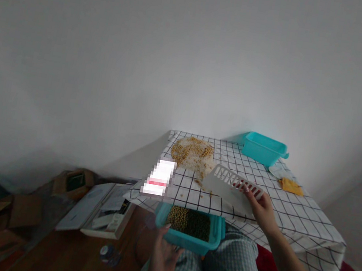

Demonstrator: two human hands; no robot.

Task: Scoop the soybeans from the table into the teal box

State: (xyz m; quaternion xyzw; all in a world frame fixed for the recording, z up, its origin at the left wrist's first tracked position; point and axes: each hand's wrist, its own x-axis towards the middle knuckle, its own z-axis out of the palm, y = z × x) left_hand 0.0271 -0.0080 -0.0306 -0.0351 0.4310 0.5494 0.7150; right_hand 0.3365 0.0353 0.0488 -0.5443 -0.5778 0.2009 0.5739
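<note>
My left hand (163, 255) grips the near side of a teal plastic container (189, 243), held just below the table's front edge. Inside it, yellow soybeans (177, 218) fill the left part and dark green beans (198, 225) the right. Over the tabletop, my right hand (260, 209) is closed on the slotted rim of a flat white plastic piece (227, 192), tilted on the cloth. A few loose beans lie by its left edge. Farther back, a spread of soybeans (192, 151) covers the left side of the table.
A second teal container (264, 149) stands at the back right, near a yellow cloth (291, 186). The table wears a white checked tablecloth (308, 221). A blurred-out white rectangle (160, 178) lies at its left edge. Boxes (115, 217) and a bottle (107, 253) are on the floor left.
</note>
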